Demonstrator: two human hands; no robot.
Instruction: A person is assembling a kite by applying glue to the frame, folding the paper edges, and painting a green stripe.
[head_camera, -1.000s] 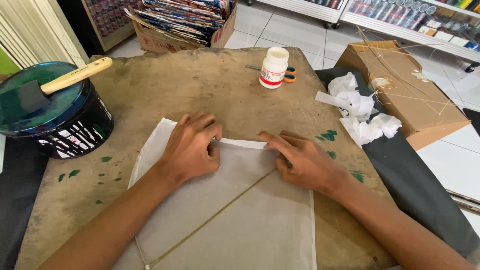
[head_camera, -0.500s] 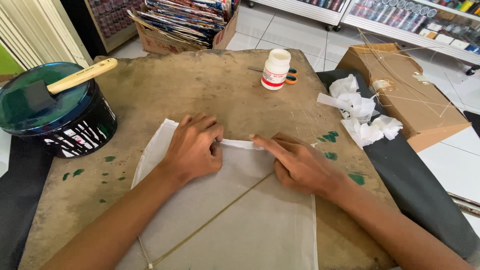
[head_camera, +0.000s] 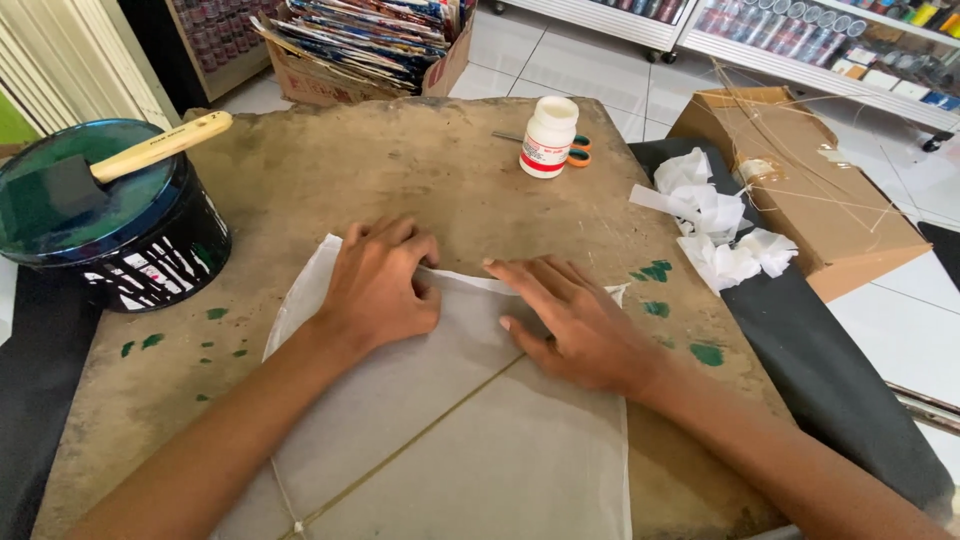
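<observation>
Pressing a folded hem flat is the work in hand: the thin white translucent paper sheet (head_camera: 440, 420) lies on the worn brown wooden board (head_camera: 330, 170), filling its near half, with its far edge turned over in a narrow strip that runs across the middle of the board. The left hand (head_camera: 380, 285) rests palm-down on the sheet at the left part of that fold, fingers together and slightly curled, their tips on the folded strip; it grips nothing. The right hand (head_camera: 575, 320) lies flat just beside it on the right, fingers stretched out and a little spread, pointing along the fold toward the left hand, thumb tucked below, also holding nothing. A slim pale stick (head_camera: 420, 445) runs diagonally under the paper toward the near edge. To do this well, I judge the left hand should hold the sheet steady while the right fingertips press along the crease toward the sheet's right corner, lightly enough not to tear or wrinkle such thin paper. The green smears (head_camera: 655, 272) near the board's right edge could stain the paper if it slides. The white bottle with a red label (head_camera: 549, 137) stands at the far edge, the black tub with a green lid (head_camera: 100, 220) off the left edge.
</observation>
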